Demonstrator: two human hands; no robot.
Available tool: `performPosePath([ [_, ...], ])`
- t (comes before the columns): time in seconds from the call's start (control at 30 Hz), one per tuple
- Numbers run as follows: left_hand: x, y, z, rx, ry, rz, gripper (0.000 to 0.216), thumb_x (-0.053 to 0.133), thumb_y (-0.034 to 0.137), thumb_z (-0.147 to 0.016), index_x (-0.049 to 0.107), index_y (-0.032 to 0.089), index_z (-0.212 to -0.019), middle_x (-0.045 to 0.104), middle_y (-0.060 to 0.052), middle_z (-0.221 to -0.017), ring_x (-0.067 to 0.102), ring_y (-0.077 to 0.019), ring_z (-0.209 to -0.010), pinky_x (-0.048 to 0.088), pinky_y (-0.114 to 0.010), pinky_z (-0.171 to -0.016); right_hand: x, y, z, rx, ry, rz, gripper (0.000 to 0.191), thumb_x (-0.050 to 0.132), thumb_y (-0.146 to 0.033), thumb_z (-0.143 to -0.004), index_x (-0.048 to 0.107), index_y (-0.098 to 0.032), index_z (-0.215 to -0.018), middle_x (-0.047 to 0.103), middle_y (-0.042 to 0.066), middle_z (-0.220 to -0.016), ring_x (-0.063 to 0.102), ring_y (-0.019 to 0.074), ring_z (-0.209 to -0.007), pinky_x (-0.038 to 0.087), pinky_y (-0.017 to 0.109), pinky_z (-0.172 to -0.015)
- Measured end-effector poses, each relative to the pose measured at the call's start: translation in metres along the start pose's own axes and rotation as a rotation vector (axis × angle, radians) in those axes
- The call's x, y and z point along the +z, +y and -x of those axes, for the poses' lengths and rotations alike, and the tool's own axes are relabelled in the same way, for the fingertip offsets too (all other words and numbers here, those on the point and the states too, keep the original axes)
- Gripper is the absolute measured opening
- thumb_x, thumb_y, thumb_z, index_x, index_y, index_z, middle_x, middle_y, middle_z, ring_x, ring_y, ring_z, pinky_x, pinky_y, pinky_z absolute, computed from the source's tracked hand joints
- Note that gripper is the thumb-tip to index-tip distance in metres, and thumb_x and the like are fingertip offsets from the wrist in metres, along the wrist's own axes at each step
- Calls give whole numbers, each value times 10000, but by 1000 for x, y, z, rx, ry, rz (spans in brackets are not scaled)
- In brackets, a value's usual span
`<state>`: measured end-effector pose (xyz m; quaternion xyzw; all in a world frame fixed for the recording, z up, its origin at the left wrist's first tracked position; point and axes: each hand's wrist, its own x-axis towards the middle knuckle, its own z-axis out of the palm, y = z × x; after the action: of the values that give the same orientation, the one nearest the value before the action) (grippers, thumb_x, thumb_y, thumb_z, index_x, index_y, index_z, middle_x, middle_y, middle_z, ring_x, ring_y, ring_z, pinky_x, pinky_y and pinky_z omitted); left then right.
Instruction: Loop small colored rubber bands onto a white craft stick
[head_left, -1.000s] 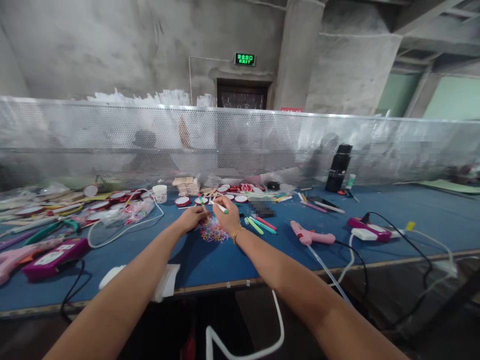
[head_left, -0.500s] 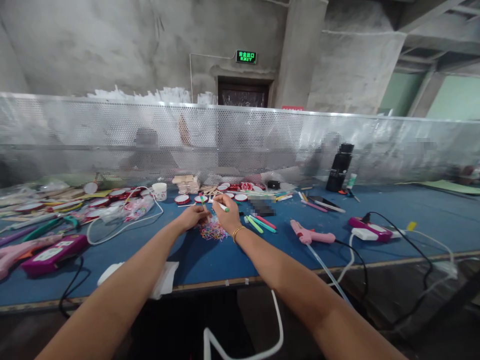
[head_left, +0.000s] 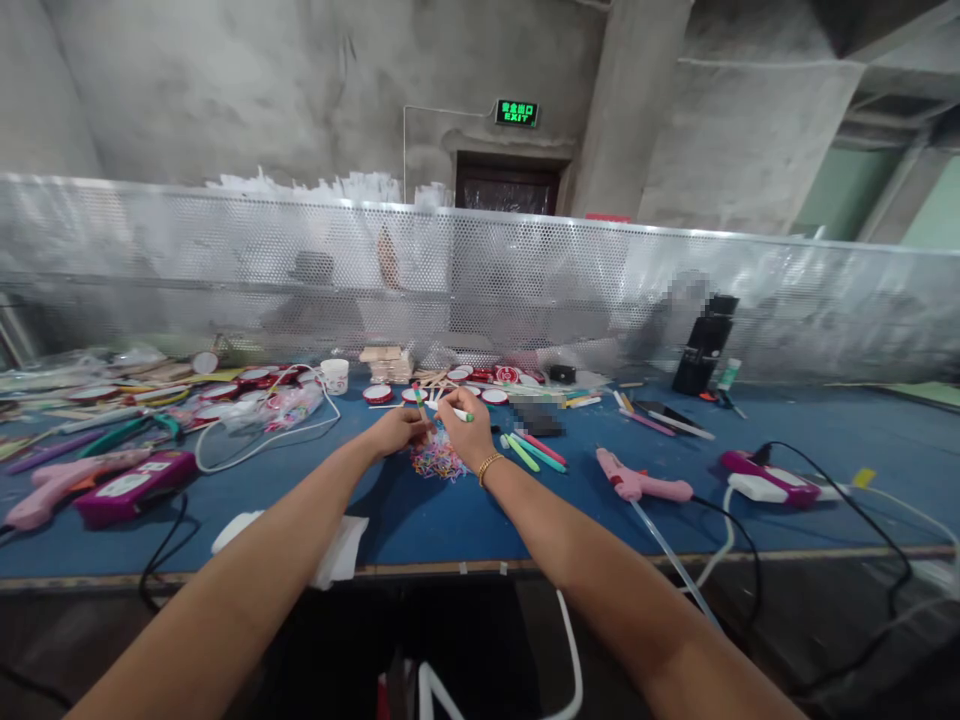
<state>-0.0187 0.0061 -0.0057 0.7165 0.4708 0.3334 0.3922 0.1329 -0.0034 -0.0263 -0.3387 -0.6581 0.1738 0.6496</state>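
My left hand [head_left: 400, 431] is closed on a flat wooden stick [head_left: 418, 396], whose upper end carries green and red colouring. In my right hand [head_left: 466, 428] is a white marker pen [head_left: 451, 411] with a green end; its tip lies close to the stick, but I cannot tell whether they touch. Below both hands sits a heap of small multicoloured bits [head_left: 441, 458], partly covered by my fingers. Several capped markers [head_left: 534, 452] in green, teal and red lie just right of my right hand.
A pink glue gun [head_left: 637, 482] rests at right, beside a purple power strip [head_left: 772, 480]. Another pink glue gun [head_left: 67, 485] and purple strip [head_left: 139, 488] lie left. A paper cup [head_left: 335, 377], red-rimmed discs [head_left: 377, 393] and a black bottle [head_left: 703, 350] stand along the back.
The whole view has shifted, so the table's contents sit slightly further right. Both hands keep their hold on the stick and the marker pen, with little change in position between them.
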Motion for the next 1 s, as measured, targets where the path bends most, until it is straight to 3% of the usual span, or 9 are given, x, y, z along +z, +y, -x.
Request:
performPosePath([
  [0.2, 0, -3, -2, -6, -6, 22, 463, 701, 593, -604, 566, 155, -668, 591, -2, -556, 530, -107, -495, 309, -209, -443, 0, -2, 2, 13, -17, 10, 117, 489, -287, -807, 509, -212, -719, 587, -29, -666, 555, 129, -640, 424, 248, -643],
  [1.0, 0, 0, 0, -21, -8, 33, 452, 676, 583, -640, 566, 150, -713, 586, -8, -586, 536, -115, -517, 310, -214, -458, 1, 1, 1, -16, -29, 77, 187, 461, -339, -837, 496, -215, -701, 593, -24, -687, 546, 136, -697, 417, 260, -710],
])
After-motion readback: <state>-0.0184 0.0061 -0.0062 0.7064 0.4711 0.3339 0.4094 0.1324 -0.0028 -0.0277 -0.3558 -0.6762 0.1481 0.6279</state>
